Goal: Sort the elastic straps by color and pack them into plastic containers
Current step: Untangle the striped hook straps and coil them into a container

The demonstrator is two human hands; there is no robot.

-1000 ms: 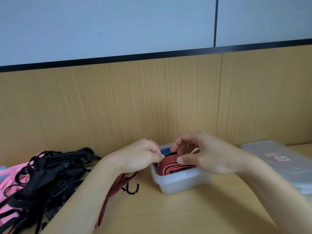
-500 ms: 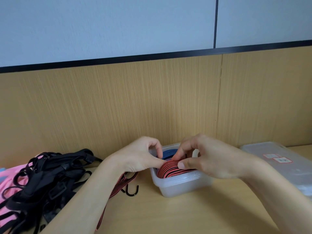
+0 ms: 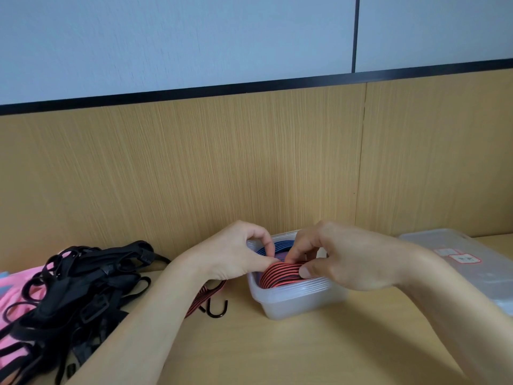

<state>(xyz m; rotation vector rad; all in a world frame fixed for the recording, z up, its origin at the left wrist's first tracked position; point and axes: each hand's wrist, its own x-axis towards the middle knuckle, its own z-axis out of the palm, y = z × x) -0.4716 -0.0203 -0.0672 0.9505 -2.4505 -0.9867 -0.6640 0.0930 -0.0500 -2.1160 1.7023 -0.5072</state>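
Note:
A clear plastic container stands on the wooden table near the wall. Inside it a red-and-black striped elastic strap lies coiled at the front, with a blue strap behind it. My left hand pinches the red strap at the container's left rim. My right hand presses on the coil from the right, thumb on its front. The strap's loose end runs under my left hand and out to a black hook lying on the table.
A heap of black straps over pink fabric lies at the left. A stack of clear lids or containers with a red-edged label sits at the right. The wooden wall panel stands just behind the container.
Both hands have sunk a little lower over the container, fingers curling deeper onto the red strap coil. More of the blue strap shows behind it.

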